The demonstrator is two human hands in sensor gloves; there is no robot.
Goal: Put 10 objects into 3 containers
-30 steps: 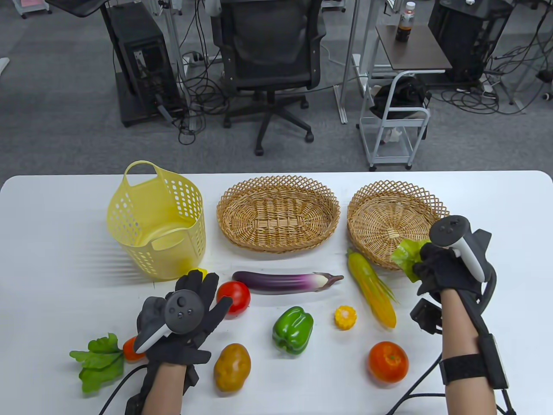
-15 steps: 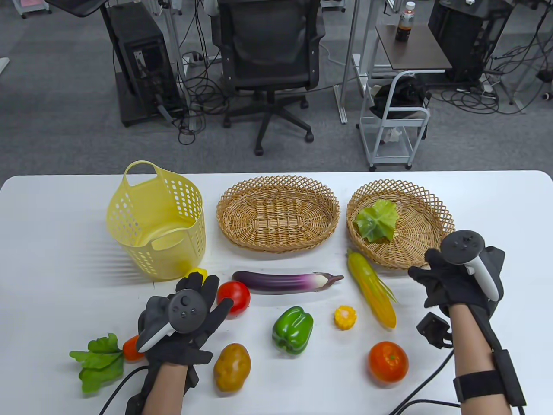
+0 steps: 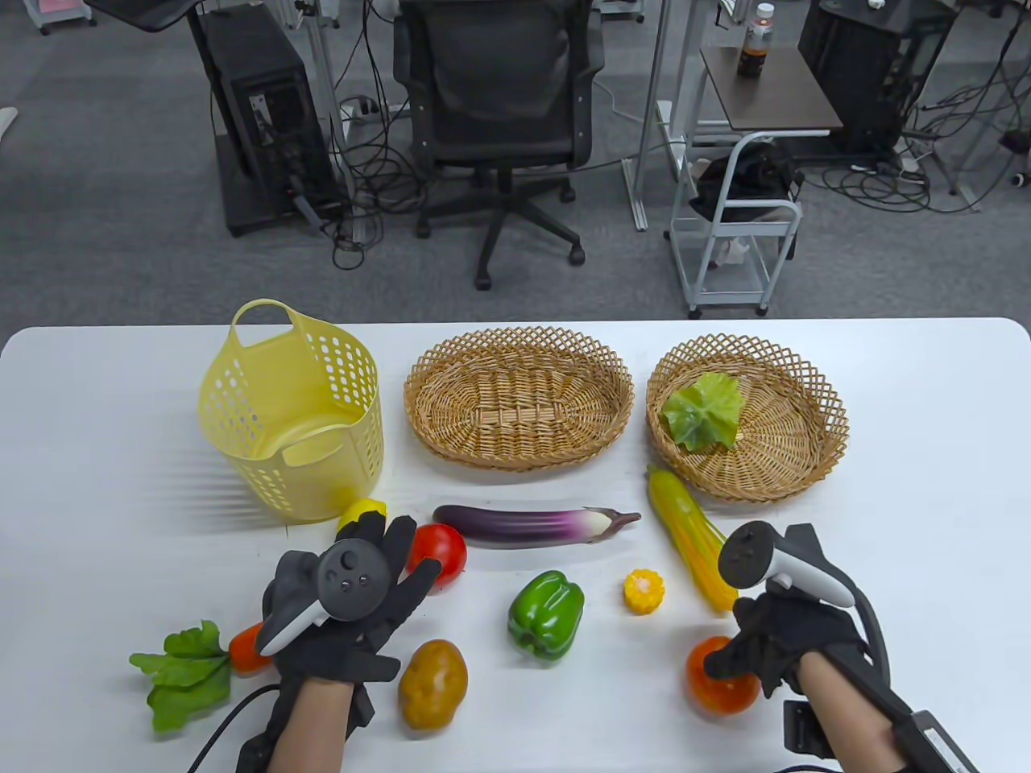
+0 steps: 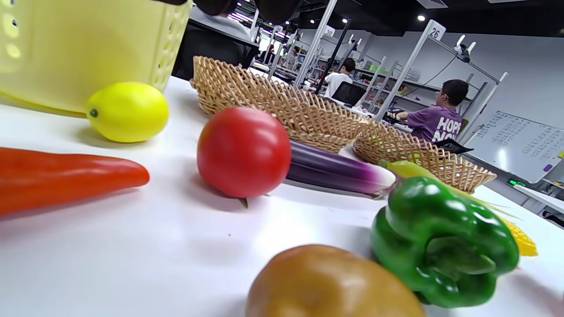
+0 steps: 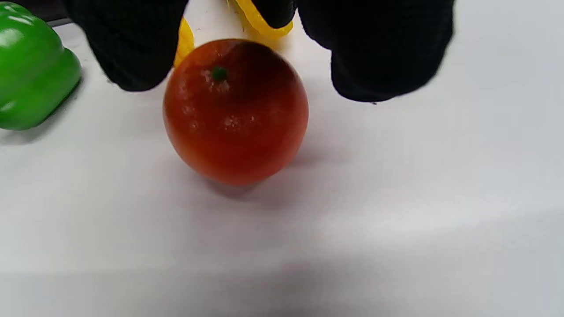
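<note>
Your right hand (image 3: 785, 636) hovers over the round orange fruit (image 3: 722, 676) near the table's front right; your fingers (image 5: 379, 53) are spread on either side of it, and the wrist view shows a gap, so nothing is gripped. Your left hand (image 3: 346, 600) rests with fingers splayed flat, holding nothing, just beside the red tomato (image 3: 437, 552) and the yellow lemon (image 3: 362, 512). The green lettuce leaf (image 3: 703, 411) lies in the round wicker basket (image 3: 805, 451) on the right.
</note>
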